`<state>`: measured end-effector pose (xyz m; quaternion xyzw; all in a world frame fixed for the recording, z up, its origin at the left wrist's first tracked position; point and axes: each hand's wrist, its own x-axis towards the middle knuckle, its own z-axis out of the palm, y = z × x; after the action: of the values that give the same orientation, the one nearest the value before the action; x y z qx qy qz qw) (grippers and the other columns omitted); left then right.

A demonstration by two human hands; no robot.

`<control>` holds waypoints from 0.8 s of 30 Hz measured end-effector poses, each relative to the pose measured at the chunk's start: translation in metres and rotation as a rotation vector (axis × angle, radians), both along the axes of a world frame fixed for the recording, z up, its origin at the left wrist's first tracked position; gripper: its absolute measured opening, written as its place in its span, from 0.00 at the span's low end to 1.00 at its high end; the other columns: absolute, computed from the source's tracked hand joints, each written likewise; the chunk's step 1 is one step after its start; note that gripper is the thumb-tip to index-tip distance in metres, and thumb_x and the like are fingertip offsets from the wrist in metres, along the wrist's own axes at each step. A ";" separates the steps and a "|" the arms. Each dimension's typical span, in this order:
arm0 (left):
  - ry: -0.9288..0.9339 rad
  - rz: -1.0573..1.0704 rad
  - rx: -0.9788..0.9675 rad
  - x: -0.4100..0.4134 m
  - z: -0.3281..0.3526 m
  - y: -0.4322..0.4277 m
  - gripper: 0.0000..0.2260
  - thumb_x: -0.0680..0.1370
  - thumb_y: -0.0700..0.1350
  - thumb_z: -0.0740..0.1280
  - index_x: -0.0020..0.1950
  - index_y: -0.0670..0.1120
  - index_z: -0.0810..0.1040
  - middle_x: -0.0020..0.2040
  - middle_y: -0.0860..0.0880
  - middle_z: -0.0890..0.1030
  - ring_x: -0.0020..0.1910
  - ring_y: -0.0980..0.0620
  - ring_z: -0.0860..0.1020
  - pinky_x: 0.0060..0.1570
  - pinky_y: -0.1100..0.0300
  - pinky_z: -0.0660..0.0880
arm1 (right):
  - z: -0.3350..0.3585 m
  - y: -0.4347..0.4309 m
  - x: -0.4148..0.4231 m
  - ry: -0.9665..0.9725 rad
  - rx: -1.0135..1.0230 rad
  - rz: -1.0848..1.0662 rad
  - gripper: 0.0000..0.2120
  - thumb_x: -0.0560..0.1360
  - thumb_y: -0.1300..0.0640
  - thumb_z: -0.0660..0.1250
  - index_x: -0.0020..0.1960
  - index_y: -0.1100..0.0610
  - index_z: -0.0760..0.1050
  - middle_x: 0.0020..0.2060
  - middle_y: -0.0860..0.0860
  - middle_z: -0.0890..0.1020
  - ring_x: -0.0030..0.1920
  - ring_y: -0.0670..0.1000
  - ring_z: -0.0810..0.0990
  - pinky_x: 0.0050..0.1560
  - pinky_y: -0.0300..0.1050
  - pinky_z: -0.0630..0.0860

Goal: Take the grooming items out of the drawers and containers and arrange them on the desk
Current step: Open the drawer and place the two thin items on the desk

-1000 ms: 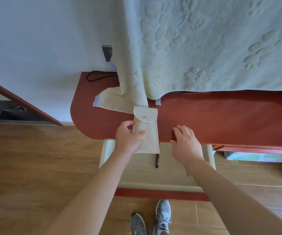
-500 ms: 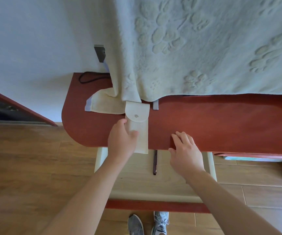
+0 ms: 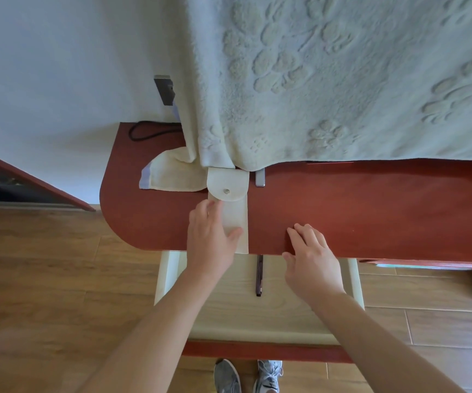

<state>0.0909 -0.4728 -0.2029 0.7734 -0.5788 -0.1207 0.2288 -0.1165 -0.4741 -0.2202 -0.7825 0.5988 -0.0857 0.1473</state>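
**Pouch now up on desk, nearly placed**

Head view: vs. 1 s ago the cream pouch point(image 3: 236, 214) has gone further onto the desk point(image 3: 370, 211). It hung well over the front edge then; now only its bottom end reaches that edge, and the snap flap sits at the hem of the hanging blanket point(image 3: 342, 80). So this item looks as good as set down. Prob. next: let go, then back to the open drawer point(image 3: 169, 276) below, where a dark pen point(image 3: 259, 275) lies.

Left hand point(image 3: 210, 239) holds the pouch: thumb across its lower face, fingers curled along its left edge. Can't tell if the tips are tucked under.

Right hand point(image 3: 311, 265) holds nothing. Its fingers are straight and close together, resting on the desk's front edge, apart from the pouch to the right.

Folded cloth point(image 3: 172, 178) touches the pouch's left side near the back edge.
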 end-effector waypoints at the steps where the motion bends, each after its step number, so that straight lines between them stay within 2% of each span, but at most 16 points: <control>1: 0.000 0.001 0.002 0.000 0.000 -0.003 0.29 0.69 0.48 0.78 0.66 0.45 0.72 0.62 0.46 0.73 0.59 0.44 0.71 0.57 0.54 0.72 | 0.000 0.000 0.000 0.000 -0.003 0.000 0.23 0.71 0.59 0.72 0.65 0.61 0.74 0.63 0.55 0.76 0.67 0.57 0.70 0.55 0.52 0.79; 18: -0.008 -0.013 0.059 0.004 0.000 -0.010 0.29 0.71 0.49 0.76 0.68 0.44 0.71 0.65 0.45 0.72 0.63 0.43 0.69 0.58 0.52 0.73 | 0.001 -0.001 0.001 -0.002 0.024 -0.005 0.23 0.73 0.57 0.71 0.66 0.60 0.72 0.65 0.53 0.74 0.69 0.55 0.68 0.59 0.51 0.76; 24: -0.066 -0.096 0.107 0.012 0.006 0.005 0.30 0.75 0.51 0.72 0.72 0.42 0.66 0.70 0.45 0.69 0.68 0.44 0.67 0.63 0.53 0.70 | 0.004 -0.001 -0.001 -0.006 0.038 0.013 0.23 0.76 0.56 0.67 0.69 0.59 0.70 0.68 0.52 0.72 0.71 0.54 0.64 0.63 0.50 0.73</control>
<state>0.1033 -0.4680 -0.1968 0.7595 -0.6151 -0.1364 0.1619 -0.1176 -0.4754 -0.2164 -0.7833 0.5947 -0.0754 0.1645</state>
